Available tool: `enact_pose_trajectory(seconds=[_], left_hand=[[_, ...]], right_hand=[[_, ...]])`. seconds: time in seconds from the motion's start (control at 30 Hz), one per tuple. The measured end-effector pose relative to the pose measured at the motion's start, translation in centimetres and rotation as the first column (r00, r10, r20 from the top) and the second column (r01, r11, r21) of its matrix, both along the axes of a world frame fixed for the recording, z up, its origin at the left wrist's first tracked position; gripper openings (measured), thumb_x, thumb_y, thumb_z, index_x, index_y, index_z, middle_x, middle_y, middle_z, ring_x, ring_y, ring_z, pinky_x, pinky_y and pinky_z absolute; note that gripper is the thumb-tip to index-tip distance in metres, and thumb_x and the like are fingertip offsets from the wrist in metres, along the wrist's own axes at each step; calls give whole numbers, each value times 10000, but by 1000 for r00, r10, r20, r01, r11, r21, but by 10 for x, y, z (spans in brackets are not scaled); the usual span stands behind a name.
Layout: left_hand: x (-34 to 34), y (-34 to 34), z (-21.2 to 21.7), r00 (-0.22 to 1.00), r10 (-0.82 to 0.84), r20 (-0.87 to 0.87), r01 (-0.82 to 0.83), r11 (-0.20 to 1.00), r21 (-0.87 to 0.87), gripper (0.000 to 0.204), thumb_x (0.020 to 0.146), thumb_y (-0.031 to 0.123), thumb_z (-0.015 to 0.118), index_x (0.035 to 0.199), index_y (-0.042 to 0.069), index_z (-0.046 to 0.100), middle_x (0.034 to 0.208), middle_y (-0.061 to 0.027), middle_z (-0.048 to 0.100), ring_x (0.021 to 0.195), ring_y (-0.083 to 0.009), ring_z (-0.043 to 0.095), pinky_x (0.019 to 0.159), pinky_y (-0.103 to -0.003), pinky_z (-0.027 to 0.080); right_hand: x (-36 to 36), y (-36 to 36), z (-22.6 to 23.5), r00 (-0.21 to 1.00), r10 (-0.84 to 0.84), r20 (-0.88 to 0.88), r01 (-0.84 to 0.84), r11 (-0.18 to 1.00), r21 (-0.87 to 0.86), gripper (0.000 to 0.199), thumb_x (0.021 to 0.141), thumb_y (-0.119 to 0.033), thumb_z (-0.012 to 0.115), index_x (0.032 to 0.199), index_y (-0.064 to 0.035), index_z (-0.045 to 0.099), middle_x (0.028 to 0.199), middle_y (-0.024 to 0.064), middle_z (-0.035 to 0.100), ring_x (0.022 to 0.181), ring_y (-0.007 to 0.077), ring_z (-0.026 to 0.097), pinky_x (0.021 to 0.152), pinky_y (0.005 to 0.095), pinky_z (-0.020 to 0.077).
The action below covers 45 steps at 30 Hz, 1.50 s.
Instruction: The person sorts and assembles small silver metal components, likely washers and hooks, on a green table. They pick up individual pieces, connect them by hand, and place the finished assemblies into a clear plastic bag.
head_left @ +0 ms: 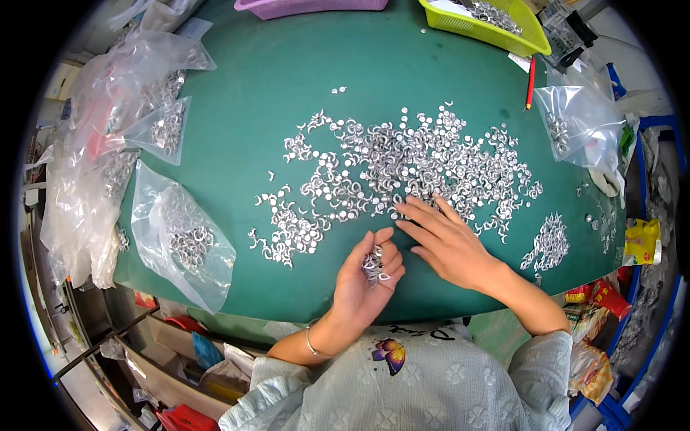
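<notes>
A wide heap of small silvery metal pieces [388, 154], some crescent-shaped and some round, is spread over the green tabletop [237, 86]. My left hand [363, 276], palm up near the front edge, curls its fingers around a clump of small metal rings [374, 266]. My right hand [453, 244] reaches palm down to the near border of the heap. Its fingers are stretched and slightly apart, with the tips at the loose pieces; whatever lies beneath them is hidden. A bracelet circles my left wrist.
Clear plastic bags of metal parts [183, 237] lie at left, with another bag [571, 129] at right. A smaller pile [548, 244] sits near the right edge. Beyond are a yellow-green basket [489, 32], a purple basket [309, 6] and a red pencil [530, 82].
</notes>
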<state>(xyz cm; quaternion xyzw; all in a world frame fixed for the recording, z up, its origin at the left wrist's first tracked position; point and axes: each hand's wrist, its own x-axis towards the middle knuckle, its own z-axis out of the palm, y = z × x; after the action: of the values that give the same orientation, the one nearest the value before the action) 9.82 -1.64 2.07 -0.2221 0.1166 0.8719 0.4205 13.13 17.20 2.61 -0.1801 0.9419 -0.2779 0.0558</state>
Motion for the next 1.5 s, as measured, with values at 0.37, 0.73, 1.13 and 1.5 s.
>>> enact_pose_trajectory(seconds=[0.37,0.73,1.13,1.5], left_hand=[[6,-28,13,600,-583,-547,-23,672,-740,297,1028,206,436,997,-2,646,655,12,525,553,-20,401,487,-178,286],[-10,-19,2,113,-876,-468,-613,310,-726,163,871,40,646,1032,17,629,753,-119,608,531,-203,548,503,-317,431],[-7,-16,-10,0,-917,-399,-676,294,-676,155,888,91,642,1019,31,585,799,-99,641,532,-231,591,477,-336,439],[-1,-49,10,966,-231,-112,216,967,-135,378,995,167,473,1277,-85,487,1099,-150,637,1010,-250,618,868,-357,521]], right_hand=[[-5,60,10,777,-552,-302,533,832,-153,140,788,16,668,925,-9,684,931,109,661,878,267,591,825,352,443],[-49,132,-5,803,-514,-303,572,806,151,139,763,-111,734,840,-41,641,855,68,603,865,260,544,775,367,378],[-63,132,8,876,-373,-307,462,834,303,58,818,-37,626,805,5,589,854,151,597,879,341,541,804,425,444],[-2,3,17,950,-262,-172,173,896,-409,64,801,-27,660,852,2,633,814,76,641,714,238,610,639,332,477]])
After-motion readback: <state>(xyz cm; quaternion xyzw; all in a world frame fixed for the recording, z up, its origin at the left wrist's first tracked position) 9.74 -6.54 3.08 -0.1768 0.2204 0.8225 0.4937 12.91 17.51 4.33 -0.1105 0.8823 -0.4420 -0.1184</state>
